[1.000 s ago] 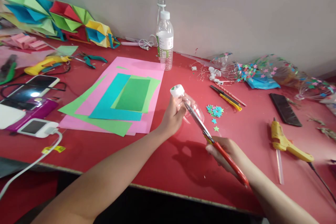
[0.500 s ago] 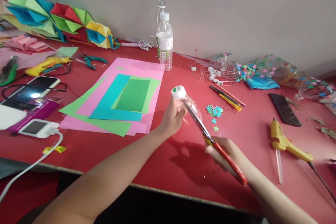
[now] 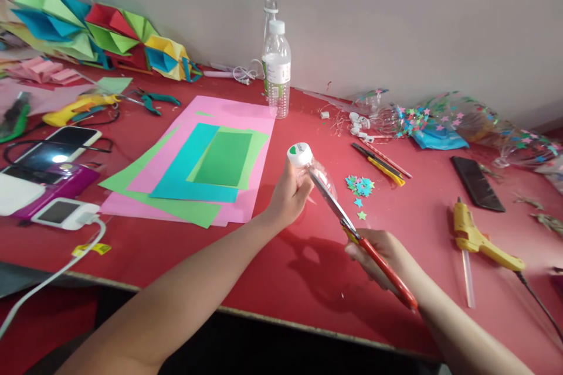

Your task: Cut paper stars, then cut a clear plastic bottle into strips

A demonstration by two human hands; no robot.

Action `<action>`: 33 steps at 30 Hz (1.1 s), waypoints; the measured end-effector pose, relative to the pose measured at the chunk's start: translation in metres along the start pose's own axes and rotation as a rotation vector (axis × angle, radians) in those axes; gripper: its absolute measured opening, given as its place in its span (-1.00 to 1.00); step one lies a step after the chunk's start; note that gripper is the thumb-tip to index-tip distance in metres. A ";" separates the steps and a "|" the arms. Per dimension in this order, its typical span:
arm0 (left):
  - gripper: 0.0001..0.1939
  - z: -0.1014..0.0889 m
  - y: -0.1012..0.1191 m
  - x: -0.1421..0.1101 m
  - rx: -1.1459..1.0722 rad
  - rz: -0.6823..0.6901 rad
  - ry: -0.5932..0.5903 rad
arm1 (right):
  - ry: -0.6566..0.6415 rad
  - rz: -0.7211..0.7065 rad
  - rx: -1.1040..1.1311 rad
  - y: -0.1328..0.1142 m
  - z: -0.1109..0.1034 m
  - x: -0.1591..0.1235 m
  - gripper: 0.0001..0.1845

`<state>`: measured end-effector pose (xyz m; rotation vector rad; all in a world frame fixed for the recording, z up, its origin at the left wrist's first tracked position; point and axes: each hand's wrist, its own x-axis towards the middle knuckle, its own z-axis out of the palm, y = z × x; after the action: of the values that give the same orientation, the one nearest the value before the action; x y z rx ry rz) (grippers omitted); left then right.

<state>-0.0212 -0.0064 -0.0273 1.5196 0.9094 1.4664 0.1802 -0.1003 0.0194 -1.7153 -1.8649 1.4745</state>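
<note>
My left hand (image 3: 289, 192) is closed round the neck end of a clear plastic bottle top (image 3: 323, 176), whose white screw cap (image 3: 299, 154) points up and to the left. Red-handled scissors (image 3: 372, 255) are in my right hand (image 3: 379, 252), closed round the grip. Their blades run up and left to the bottle plastic, with the tips beside my left thumb. Whether the blades bite into the plastic I cannot tell. Just right of the bottle top lies a small heap of paper stars (image 3: 359, 186).
Coloured paper sheets (image 3: 220, 158) lie to the left, with phones and cables beyond. Two bottles (image 3: 278, 70) stand by the wall. At right are cutter knives (image 3: 378, 165), a black phone (image 3: 478, 183), a yellow glue gun (image 3: 484, 240) and star-covered clear plastic pieces (image 3: 461, 114).
The bottle top has turned slightly in my left hand, so the cap's top faces more upward. Both hands stay in nearly the same place, and the scissors have barely shifted.
</note>
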 end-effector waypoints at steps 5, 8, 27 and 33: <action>-0.77 -0.001 -0.003 0.000 0.006 -0.008 -0.003 | -0.010 0.028 -0.008 -0.004 -0.002 -0.001 -0.52; -0.81 -0.001 -0.003 0.001 -0.009 -0.008 0.004 | -0.014 0.024 -0.008 -0.005 -0.002 -0.002 -0.51; -0.52 -0.004 -0.004 0.014 -0.357 -0.144 -0.033 | 0.042 -0.007 0.027 -0.015 -0.006 0.021 -0.51; -0.57 -0.012 -0.012 0.024 -0.416 -0.125 0.037 | 0.058 -0.026 -0.011 -0.029 -0.026 0.051 -0.52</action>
<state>-0.0310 0.0207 -0.0283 1.1148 0.6556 1.4859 0.1646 -0.0390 0.0309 -1.7138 -1.8624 1.3925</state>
